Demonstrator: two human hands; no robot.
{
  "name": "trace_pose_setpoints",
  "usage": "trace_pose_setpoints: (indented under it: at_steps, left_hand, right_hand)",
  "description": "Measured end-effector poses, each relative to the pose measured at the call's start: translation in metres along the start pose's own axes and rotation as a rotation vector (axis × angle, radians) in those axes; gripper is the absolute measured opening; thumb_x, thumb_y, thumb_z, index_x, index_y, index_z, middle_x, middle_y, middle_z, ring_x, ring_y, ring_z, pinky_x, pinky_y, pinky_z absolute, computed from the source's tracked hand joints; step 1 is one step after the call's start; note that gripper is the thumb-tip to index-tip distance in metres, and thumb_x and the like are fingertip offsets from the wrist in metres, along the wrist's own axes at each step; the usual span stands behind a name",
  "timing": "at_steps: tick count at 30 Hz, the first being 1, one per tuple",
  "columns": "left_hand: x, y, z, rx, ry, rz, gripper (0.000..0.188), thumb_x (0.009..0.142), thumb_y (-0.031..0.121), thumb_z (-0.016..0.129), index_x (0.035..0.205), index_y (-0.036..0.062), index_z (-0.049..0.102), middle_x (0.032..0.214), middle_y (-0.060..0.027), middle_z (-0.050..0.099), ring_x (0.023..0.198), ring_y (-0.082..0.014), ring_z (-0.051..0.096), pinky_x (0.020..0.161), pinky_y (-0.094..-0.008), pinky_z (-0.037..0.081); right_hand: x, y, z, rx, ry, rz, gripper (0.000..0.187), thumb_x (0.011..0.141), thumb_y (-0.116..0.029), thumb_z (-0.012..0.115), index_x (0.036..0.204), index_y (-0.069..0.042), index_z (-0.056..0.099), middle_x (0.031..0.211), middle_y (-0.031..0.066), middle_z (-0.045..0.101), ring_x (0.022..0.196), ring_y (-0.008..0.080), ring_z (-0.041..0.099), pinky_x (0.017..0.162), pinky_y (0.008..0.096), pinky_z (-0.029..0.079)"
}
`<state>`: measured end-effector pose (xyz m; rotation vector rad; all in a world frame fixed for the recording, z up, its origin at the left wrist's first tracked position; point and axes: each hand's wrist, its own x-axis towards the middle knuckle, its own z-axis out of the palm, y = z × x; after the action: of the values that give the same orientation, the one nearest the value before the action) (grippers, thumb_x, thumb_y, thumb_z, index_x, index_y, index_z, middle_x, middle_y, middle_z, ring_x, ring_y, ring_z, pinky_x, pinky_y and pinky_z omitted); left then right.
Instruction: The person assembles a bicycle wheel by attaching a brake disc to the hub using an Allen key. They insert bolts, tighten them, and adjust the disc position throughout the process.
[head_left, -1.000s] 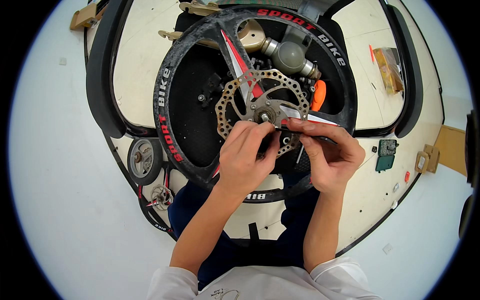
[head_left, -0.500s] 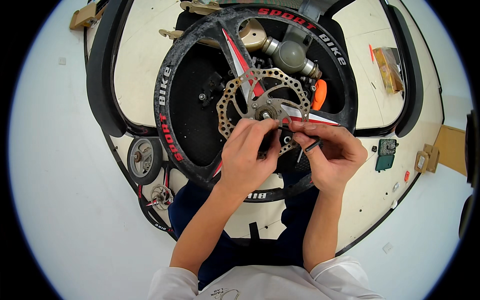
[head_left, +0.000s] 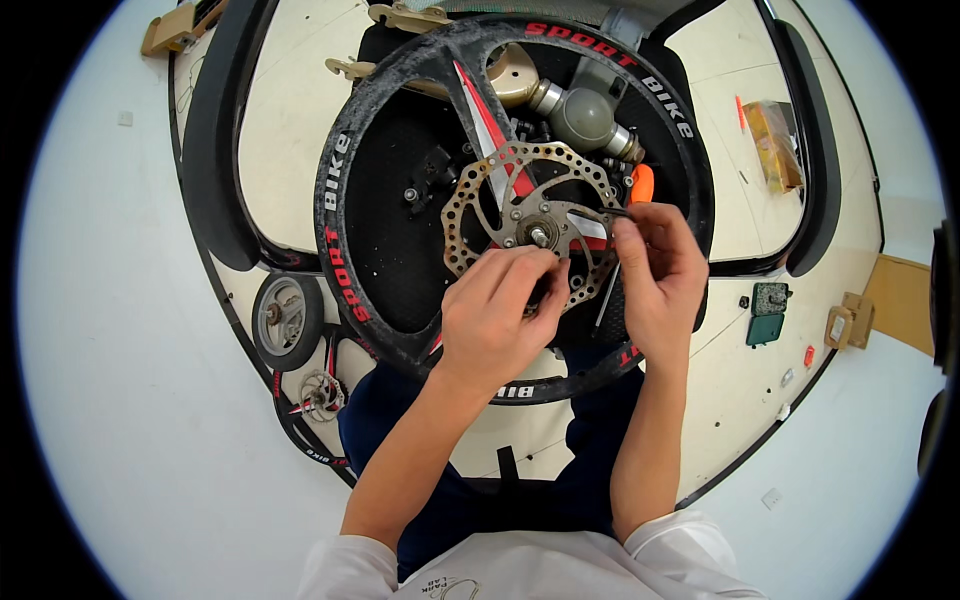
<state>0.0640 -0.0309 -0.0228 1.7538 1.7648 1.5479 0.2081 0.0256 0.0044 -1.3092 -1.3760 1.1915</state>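
Observation:
A black three-spoke bicycle wheel (head_left: pixel 335 240) with red and white accents lies flat in front of me. On its hub sits a perforated metal brake disc (head_left: pixel 456 215). My left hand (head_left: pixel 500 310) is closed in a pinch at the near side of the hub, over the disc; whatever its fingertips hold is hidden. To the right, my right hand (head_left: pixel 662 275) is closed on a thin dark tool (head_left: pixel 617 212) that looks like a hex key, just above the disc's right edge. Beneath the wheel lies a screwdriver with an orange handle (head_left: pixel 642 184), partly covered.
The wheel rests on a black chair seat (head_left: pixel 395 285) between two armrests (head_left: pixel 815 150). A grey rounded metal part (head_left: pixel 583 118) and black brake parts (head_left: pixel 428 180) lie under it. A small wheel (head_left: pixel 287 318), a green case (head_left: pixel 766 328) and cardboard boxes (head_left: pixel 850 320) are around.
My right hand has moved up and right with the dark tool, away from my left hand. My left hand stays near the hub. The wheel has shifted slightly in view.

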Motion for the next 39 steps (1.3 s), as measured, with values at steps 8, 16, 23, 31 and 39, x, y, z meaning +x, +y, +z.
trace_pose_setpoints:
  at_steps: [8,16,23,31,39]
  left_hand:
    - [0.025,-0.014,-0.029,-0.525,0.309,-0.524,0.018,0.083,-0.015,0.055,0.09,-0.0024,0.066,0.086,-0.0061,0.065,0.077,-0.0076,0.063,0.064,-0.0202,0.049]
    - [0.026,-0.056,-0.039,-0.812,0.22,-0.846,0.027,0.088,-0.003,0.045,0.095,-0.0064,0.07,0.082,-0.0034,0.063,0.071,-0.0042,0.049,0.063,-0.019,0.038]
    - [0.031,-0.05,-0.032,-0.612,0.071,-0.911,0.025,0.097,0.016,0.062,0.097,-0.0076,0.07,0.076,-0.0031,0.065,0.065,-0.0069,0.053,0.061,-0.025,0.043]
    - [0.027,-0.043,-0.02,-0.313,0.043,-0.636,0.027,0.103,0.021,0.058,0.098,-0.0039,0.067,0.069,-0.0038,0.058,0.061,-0.0082,0.047,0.058,-0.028,0.04]
    - [0.036,-0.036,-0.029,-0.302,-0.028,-0.696,0.021,0.101,0.014,0.057,0.095,-0.005,0.065,0.074,-0.0193,0.065,0.062,-0.0331,0.063,0.062,-0.039,0.048]
  right_hand:
    - [0.009,-0.001,0.01,-0.408,-0.158,-0.278,0.013,0.093,-0.004,0.07,0.105,0.0,0.067,0.083,0.0104,0.07,0.067,0.0184,0.068,0.061,0.0281,0.05]
    - [0.02,-0.006,0.021,-0.648,-0.228,-0.405,0.013,0.091,-0.004,0.071,0.103,-0.001,0.067,0.088,0.0133,0.071,0.071,0.0294,0.07,0.065,0.0342,0.055]
    - [0.021,0.0,0.02,-0.727,-0.238,-0.529,0.012,0.09,-0.003,0.071,0.102,-0.002,0.068,0.087,0.0112,0.071,0.066,0.0284,0.068,0.058,0.0334,0.053]
    - [0.038,-0.001,0.009,-0.783,-0.435,-0.691,0.016,0.088,0.001,0.069,0.104,0.0,0.067,0.082,0.0101,0.067,0.064,0.0296,0.066,0.054,0.0366,0.052]
    - [0.068,-0.025,0.001,-0.926,-0.744,-0.87,0.018,0.085,-0.002,0.071,0.103,-0.003,0.067,0.077,0.0071,0.064,0.064,0.0267,0.066,0.052,0.0367,0.051]
